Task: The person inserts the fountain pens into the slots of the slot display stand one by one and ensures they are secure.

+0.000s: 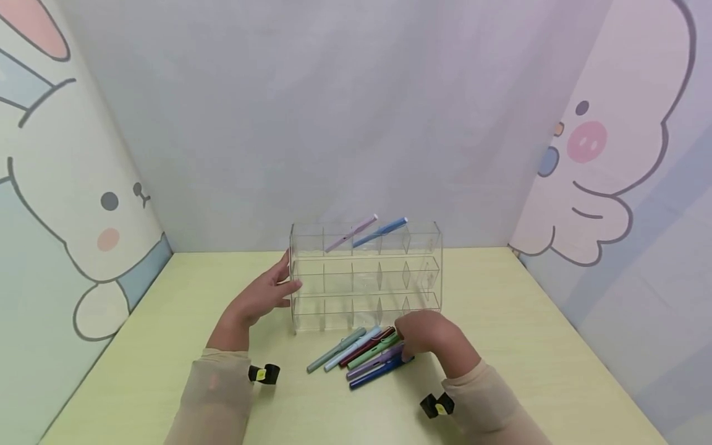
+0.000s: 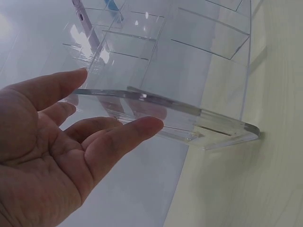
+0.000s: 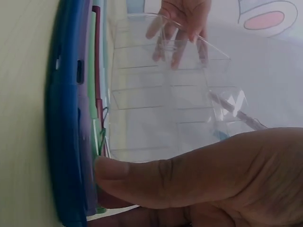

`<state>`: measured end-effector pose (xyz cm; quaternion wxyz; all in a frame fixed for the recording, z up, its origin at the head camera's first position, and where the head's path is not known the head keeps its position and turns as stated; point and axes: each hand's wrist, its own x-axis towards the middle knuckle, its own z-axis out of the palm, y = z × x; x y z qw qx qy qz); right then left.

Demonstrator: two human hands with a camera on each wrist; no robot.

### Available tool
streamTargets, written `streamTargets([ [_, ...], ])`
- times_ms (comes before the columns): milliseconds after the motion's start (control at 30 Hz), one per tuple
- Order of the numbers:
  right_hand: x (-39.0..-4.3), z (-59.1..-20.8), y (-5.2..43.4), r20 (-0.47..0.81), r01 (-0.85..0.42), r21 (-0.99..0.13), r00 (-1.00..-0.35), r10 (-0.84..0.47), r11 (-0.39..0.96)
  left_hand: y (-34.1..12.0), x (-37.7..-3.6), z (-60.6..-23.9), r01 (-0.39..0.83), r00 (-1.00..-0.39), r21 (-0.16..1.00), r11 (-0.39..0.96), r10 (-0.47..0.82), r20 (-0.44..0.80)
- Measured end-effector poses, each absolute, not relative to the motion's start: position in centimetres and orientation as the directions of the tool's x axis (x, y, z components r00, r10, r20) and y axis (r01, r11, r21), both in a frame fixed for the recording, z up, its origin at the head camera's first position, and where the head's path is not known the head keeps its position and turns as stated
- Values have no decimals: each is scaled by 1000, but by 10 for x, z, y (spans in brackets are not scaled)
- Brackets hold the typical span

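Head view shows a clear plastic rack [image 1: 365, 275] with three rows of small compartments standing on a pale green table [image 1: 528, 346], close to the back wall. The left hand [image 1: 266, 295] rests against the rack's left end with its fingers straight and spread, holding nothing; the left wrist view shows those fingers [image 2: 118, 135] lying flat along the thick edge of the rack's side wall [image 2: 189, 113]. Two pens stand tilted in the top row: a pale purple pen [image 1: 351, 233] and, just to its right, a light blue pen [image 1: 381, 231].

In front of the rack a bunch of pens [image 1: 361, 355] lies side by side on the table, their far ends pointing toward the rack's base. The right hand [image 1: 425, 334] sits on the right end of this bunch with its fingers curled down over it. The right wrist view shows the thumb [image 3: 156, 182] pressed against the pens there, beside a dark blue pen [image 3: 66, 118], which lies nearest the person. Exactly which pen the hand pinches cannot be told.
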<state>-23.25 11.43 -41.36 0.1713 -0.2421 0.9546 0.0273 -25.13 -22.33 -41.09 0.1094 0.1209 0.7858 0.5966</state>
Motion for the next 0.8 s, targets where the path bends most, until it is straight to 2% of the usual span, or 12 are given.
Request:
streamTargets([
  [200,-233,-422,107,-350,-478,21,-826,-441,878,-224,-251,-411,57,-946,966,253,322,-29],
  [500,-235,-424,113,-282,-582,-45,-772,-569,812,-224,-250,-412,65,-947,965,255,321,-22],
  [800,-235,-426,108,-323,-566,-58,-769,-551,823,-222,-247,-408,63,-945,966,250,326,-22],
])
